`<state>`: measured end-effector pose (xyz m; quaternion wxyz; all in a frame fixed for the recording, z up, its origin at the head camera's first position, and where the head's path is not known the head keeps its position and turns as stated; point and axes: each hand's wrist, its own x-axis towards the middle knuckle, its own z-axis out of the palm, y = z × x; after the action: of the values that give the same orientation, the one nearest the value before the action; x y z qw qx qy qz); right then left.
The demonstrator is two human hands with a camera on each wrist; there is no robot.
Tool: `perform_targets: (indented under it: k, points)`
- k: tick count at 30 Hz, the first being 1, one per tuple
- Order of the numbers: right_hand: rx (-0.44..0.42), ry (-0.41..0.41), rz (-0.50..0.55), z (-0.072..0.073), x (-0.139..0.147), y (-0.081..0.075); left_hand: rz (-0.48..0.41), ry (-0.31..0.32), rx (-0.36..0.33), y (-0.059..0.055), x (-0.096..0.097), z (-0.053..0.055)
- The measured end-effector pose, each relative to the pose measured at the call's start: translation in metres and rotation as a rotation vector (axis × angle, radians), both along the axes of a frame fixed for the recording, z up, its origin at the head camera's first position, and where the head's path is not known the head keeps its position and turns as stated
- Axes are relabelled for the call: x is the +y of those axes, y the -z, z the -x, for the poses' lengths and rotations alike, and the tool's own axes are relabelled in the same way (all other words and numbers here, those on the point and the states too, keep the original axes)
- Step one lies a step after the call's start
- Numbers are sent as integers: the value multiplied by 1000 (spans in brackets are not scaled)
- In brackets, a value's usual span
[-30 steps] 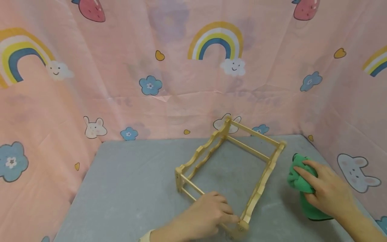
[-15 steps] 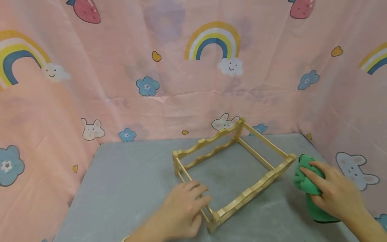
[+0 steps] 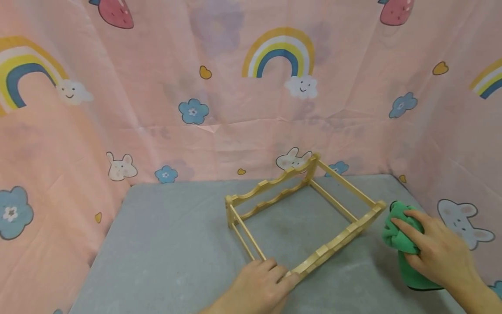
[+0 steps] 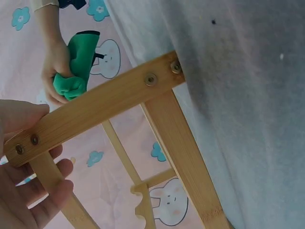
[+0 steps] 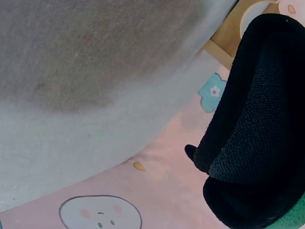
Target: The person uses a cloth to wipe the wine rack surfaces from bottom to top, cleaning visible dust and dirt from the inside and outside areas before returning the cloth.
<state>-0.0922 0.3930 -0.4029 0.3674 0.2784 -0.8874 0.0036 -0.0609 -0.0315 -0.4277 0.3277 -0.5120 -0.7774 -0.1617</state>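
A light wooden rack with wavy rails (image 3: 333,244) stands on the grey table, right of centre in the head view. My left hand (image 3: 259,284) grips its near corner. In the left wrist view the thumb lies along the end post (image 4: 95,107) while the fingers (image 4: 59,191) curl round the bar below. Off the rack's right side, my right hand (image 3: 441,246) holds a bunched green cloth (image 3: 400,231), its lower part hanging down. Close up in the right wrist view, the dark underside of the cloth (image 5: 257,114) shows, and the hand itself is hidden.
The grey-covered table (image 3: 164,235) extends to the left of the rack. Pink printed curtains (image 3: 235,144) enclose the back and both sides. A darker patch (image 5: 109,57) marks the table cover in the right wrist view.
The rack has turned on the table, its near corner swinging left and its far end right. My left hand loosened at the near bar, then took the corner again. The cloth moved slightly right.
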Motion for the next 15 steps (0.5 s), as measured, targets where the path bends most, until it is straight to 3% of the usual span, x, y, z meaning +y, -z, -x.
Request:
perform_targets:
  k: [3, 7, 12, 15]
  points:
    - [1, -3, -1, -1, 0, 0, -38, 9, 33, 4, -2, 3]
    - [-10, 0, 6, -3, 1, 0, -65, 24, 17, 4, -13, 7]
    - [-26, 26, 34, -4, 4, 3, -37, 46, -48, 0, -36, 14]
    - [-28, 25, 41, -4, 7, 5, -6, 29, -130, -2, -48, 18]
